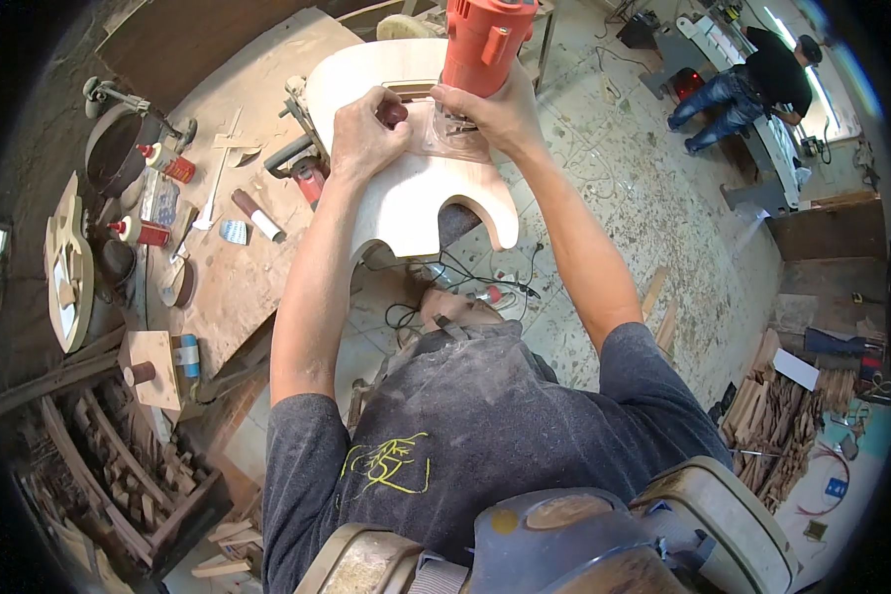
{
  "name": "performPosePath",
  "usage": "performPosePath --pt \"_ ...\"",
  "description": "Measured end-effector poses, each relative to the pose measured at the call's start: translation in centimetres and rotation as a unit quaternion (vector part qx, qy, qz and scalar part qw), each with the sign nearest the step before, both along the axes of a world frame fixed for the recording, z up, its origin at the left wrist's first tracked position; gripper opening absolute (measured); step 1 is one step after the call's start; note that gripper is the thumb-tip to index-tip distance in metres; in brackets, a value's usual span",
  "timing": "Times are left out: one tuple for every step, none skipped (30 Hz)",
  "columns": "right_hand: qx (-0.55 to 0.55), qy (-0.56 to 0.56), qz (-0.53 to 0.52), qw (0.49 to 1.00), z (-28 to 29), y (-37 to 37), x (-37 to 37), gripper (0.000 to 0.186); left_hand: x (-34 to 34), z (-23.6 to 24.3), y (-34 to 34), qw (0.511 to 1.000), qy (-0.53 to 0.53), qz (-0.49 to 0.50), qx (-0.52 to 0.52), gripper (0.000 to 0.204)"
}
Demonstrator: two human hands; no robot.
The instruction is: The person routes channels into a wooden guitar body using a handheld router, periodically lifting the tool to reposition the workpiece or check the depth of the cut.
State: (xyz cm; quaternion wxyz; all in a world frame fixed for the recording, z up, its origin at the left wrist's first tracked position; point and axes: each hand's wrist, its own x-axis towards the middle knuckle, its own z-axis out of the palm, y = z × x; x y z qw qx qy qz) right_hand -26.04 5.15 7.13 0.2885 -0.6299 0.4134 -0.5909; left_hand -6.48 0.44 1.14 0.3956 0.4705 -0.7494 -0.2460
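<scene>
A pale wooden electric guitar body (396,203) with two curved horns lies in front of me, beyond my chest. On top of it stands an orange-red router (480,54), its motor upright and its see-through base plate (428,139) resting on the wood. My left hand (366,137) is closed around the router's dark reddish-brown knob (394,114). On the other side, my right hand (505,114) wraps around the lower part of the motor, just above the base. A slot-like recess in the body shows beyond the base; the router's bit is hidden.
Left, a dusty workbench (233,307) carries a red-and-white glue bottle (171,163) and a brown-and-white cylinder (257,215). Another guitar body (69,267) leans beyond. Black cables (455,267) lie below the horns. A person (742,94) works far right. Wood scraps (792,426) are piled lower right.
</scene>
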Motion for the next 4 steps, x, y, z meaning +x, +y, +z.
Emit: performPosePath --pt "0.021 -0.003 0.015 1.000 -0.15 -0.07 -0.21 0.068 -0.03 0.04 0.03 1.000 0.005 -0.003 0.000 0.028" --pt "0.041 -0.007 0.030 0.999 -0.27 -0.12 -0.36 0.078 -0.08 0.06 0.05 1.000 0.005 -0.003 0.000 0.028" --pt "0.041 -0.006 0.029 0.999 -0.39 -0.14 -0.47 0.078 -0.13 0.08 0.09 1.000 0.006 -0.004 -0.002 0.028" --pt "0.022 -0.011 0.024 0.999 -0.37 -0.11 -0.42 0.068 -0.10 0.11 0.11 1.000 0.006 -0.005 -0.004 0.028"
